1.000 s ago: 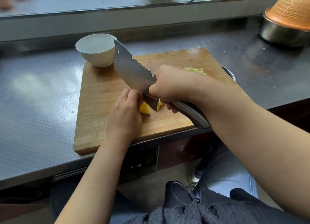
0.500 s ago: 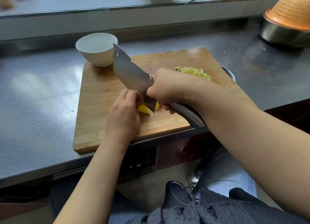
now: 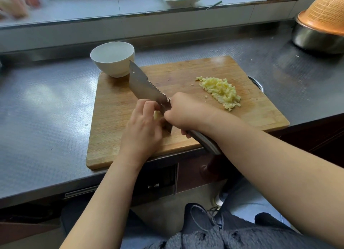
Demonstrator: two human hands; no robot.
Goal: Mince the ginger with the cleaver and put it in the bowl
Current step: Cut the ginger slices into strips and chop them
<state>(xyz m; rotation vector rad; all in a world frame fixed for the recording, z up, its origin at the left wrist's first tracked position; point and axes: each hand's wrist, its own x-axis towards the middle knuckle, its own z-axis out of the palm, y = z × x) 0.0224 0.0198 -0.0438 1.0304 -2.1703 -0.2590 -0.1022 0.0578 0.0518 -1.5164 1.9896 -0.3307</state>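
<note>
Head view: a remaining piece of ginger [image 3: 157, 114] is seen as a small pale sliver between the two hands, near the front middle of the cutting board [image 3: 119, 107]; most of it is hidden, so its size cannot be judged. It is pinned under the curled fingers of the left hand [image 3: 143, 125]. The cleaver [image 3: 147, 88] is held by its handle in the closed right hand [image 3: 188, 112], with the blade resting against the left knuckles and the tip pointing toward the far left. A mound of minced ginger [image 3: 220, 92] lies on the right part of the board, well apart from the blade. The white bowl [image 3: 112, 57] stands at the far left corner of the board, and nothing is seen in it. Mincing is judged largely done but unfinished: the last piece is left to cut, and all the ginger has yet to be moved to the bowl.
</note>
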